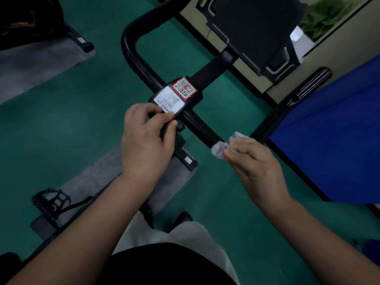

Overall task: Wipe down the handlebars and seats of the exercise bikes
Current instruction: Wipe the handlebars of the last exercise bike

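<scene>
The black handlebar (133,54) of an exercise bike runs across the middle of the head view, with a centre block (178,95) carrying a white sticker and a red QR sticker. My left hand (146,138) grips the near edge of that block, thumb and fingers curled round it. My right hand (253,159) pinches a crumpled grey cloth (220,149) against the right part of the bar, beside the ribbed right grip (308,87). The seat is out of view.
A black console screen (253,27) stands beyond the bar. A blue panel (333,130) lies close on the right. Below are green floor, a grey mat (98,177), a pedal (51,200) and another bike's base (30,23) at top left.
</scene>
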Demonstrator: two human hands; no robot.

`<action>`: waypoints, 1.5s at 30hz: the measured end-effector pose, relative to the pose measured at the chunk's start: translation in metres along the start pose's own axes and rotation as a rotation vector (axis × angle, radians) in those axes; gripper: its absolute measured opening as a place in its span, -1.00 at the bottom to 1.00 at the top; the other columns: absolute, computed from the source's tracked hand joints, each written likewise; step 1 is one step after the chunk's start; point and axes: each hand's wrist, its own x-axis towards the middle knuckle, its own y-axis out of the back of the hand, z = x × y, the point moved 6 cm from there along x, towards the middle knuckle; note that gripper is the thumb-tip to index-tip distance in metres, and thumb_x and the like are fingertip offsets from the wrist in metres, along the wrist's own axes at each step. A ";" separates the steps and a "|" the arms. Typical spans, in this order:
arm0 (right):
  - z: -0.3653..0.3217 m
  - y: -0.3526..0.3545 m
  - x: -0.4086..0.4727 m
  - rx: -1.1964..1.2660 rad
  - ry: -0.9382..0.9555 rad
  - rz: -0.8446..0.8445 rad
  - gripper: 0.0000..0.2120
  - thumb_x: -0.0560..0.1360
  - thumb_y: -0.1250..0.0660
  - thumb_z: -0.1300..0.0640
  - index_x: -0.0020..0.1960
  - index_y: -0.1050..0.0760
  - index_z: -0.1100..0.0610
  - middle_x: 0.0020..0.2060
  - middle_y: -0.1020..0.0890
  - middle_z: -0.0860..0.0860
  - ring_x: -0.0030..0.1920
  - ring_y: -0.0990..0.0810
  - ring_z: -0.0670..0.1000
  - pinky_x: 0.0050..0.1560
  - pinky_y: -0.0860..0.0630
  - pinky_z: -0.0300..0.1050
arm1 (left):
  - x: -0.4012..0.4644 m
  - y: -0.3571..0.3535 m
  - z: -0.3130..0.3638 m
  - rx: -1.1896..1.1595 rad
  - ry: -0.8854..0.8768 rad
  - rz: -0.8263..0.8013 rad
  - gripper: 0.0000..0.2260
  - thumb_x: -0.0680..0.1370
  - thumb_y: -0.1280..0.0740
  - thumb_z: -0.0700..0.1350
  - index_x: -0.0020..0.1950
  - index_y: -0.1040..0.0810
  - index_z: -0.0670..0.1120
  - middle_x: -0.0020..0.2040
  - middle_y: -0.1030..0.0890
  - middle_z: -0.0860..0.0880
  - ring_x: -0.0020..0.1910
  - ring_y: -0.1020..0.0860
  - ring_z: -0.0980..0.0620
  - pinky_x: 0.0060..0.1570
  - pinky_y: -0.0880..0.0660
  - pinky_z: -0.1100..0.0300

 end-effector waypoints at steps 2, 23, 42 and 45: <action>0.009 0.010 -0.001 -0.025 0.035 0.007 -0.85 0.51 -0.40 0.21 0.04 -0.67 0.23 -0.04 -0.65 0.10 0.10 -0.61 0.10 0.10 -0.54 0.13 | -0.004 0.002 0.004 0.015 0.000 -0.022 -0.80 0.58 -0.39 -0.10 0.13 -0.67 -0.17 0.13 -0.54 -0.13 0.21 -0.44 -0.12 0.24 -0.15 0.48; 0.041 0.033 -0.001 -0.069 -0.236 0.146 -0.81 0.51 -0.36 0.14 0.08 -0.65 0.15 0.00 -0.64 -0.03 0.12 -0.49 0.00 0.24 -0.40 -0.20 | -0.057 -0.052 0.067 -0.122 -0.285 -0.238 -0.85 0.58 -0.40 -0.18 0.10 -0.69 -0.18 0.18 -0.55 -0.20 0.26 -0.45 -0.21 0.28 -0.42 0.05; 0.058 0.040 0.046 -0.155 -0.077 -0.262 -0.79 0.57 -0.30 0.06 0.09 -0.65 0.09 0.00 -0.66 -0.09 0.10 -0.33 -0.13 0.13 -0.32 -0.29 | -0.054 -0.059 0.070 -0.153 -0.170 -0.166 -0.90 0.54 -0.38 -0.21 -0.04 -0.68 -0.18 0.04 -0.53 -0.22 0.22 -0.40 -0.21 0.22 -0.40 0.06; 0.052 0.038 0.049 -0.143 -0.157 -0.200 -0.84 0.56 -0.32 0.10 0.05 -0.66 0.09 -0.08 -0.63 -0.13 0.05 -0.29 -0.15 0.08 -0.32 -0.26 | -0.054 -0.061 0.071 -0.152 -0.158 -0.162 -0.90 0.54 -0.38 -0.21 -0.04 -0.68 -0.17 0.04 -0.52 -0.22 0.24 -0.39 -0.21 0.19 -0.43 0.02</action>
